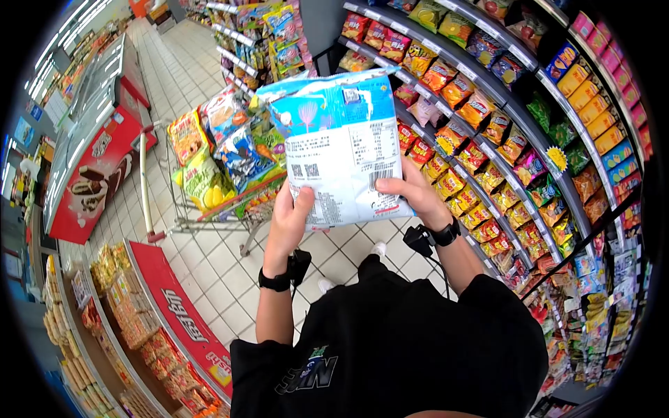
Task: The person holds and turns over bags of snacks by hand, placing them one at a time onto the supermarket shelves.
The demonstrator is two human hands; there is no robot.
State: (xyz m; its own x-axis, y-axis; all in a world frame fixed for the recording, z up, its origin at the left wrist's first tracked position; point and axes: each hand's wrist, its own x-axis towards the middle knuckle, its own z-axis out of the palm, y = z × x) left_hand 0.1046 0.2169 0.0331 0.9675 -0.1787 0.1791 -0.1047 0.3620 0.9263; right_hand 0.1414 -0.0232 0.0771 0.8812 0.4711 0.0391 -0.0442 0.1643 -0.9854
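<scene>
A large blue and white snack bag (338,150) is held up in front of me, its printed back with codes and small text facing me. My left hand (289,212) grips its lower left edge, thumb on the front face. On the lower right edge my right hand (411,191) holds it the same way, thumb near the barcode; the fingers of both hands are hidden behind the bag. Just beyond it stands a shopping cart (202,221) heaped with snack bags, among them a green bag (203,180) and a dark blue bag (244,155).
Curved shelves (481,73) full of colourful snack bags rise on my right. A red freezer (97,150) stands at the far left. Near my left side is a low display shelf (178,306) with packaged food. Pale floor tiles (216,268) run between them.
</scene>
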